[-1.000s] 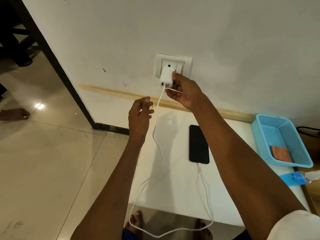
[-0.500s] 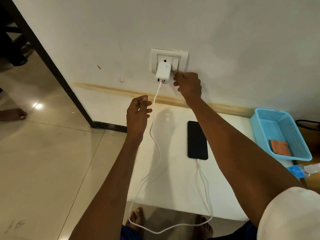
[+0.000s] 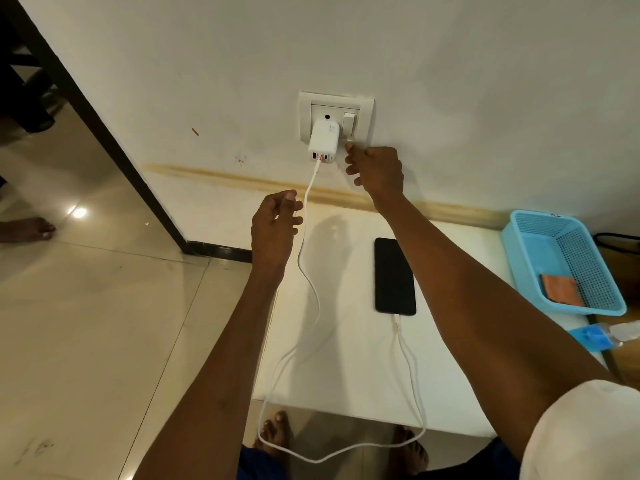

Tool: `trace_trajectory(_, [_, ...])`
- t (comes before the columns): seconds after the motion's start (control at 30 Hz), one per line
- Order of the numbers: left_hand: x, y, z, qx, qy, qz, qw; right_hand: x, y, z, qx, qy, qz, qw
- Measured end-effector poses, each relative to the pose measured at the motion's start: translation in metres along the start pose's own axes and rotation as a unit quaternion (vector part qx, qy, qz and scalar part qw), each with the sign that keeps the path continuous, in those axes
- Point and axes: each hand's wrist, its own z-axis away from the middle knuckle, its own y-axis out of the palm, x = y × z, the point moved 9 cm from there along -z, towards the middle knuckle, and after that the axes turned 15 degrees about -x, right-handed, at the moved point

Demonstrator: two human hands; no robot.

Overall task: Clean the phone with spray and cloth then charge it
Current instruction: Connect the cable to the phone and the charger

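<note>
A black phone [image 3: 394, 275] lies face up on the white table [image 3: 346, 362], with a white cable [image 3: 313, 296] plugged into its near end. The cable loops off the table's front edge and runs up to a white charger [image 3: 323, 142] seated in the wall socket plate [image 3: 304, 112]. My right hand [image 3: 377, 171] is raised to the wall, its index fingertip touching the lower edge of the switch [image 3: 349, 121] beside the charger. My left hand [image 3: 275, 226] hovers loosely curled just left of the cable and holds nothing.
A blue mesh basket [image 3: 512, 244] with an orange cloth [image 3: 561, 289] stands at the table's right end. In front of the basket lies a spray bottle [image 3: 623, 332]. A dark door frame [image 3: 104, 133] runs along the left, and another person's foot [image 3: 27, 228] is on the floor tiles.
My right hand let go of the charger and moved right to the switch. My left hand stayed beside the cable.
</note>
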Motion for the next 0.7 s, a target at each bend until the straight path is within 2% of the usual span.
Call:
trace_trajectory(0.27, [-0.012,-0.015,0.012,-0.004,0.047,-0.046,0.998,-0.055,-0.043,0.047,0.038,0.0,0.009,0.999])
trace_trajectory(0.33, [-0.022,-0.029,0.021,-0.042,0.088,-0.053,0.994,-0.071,-0.06,0.061,0.046,0.008,0.033,0.998])
trace_trajectory(0.43, [-0.048,-0.058,0.043,-0.146,0.166,-0.049,0.974,-0.091,-0.086,0.08,0.047,0.013,0.077,0.996])
trace_trajectory(0.5, [-0.065,-0.067,0.065,-0.163,0.197,-0.017,0.967,-0.1,-0.105,0.092,0.041,0.018,0.08,0.996])
trace_trajectory(0.6, [-0.072,-0.056,0.108,-0.097,0.247,-0.05,0.963,-0.117,-0.132,0.112,0.033,0.036,0.061,0.997])
trace_trajectory(0.7, [-0.051,-0.028,0.152,0.027,0.254,-0.149,0.955,-0.139,-0.154,0.132,0.039,0.054,0.05,0.997])
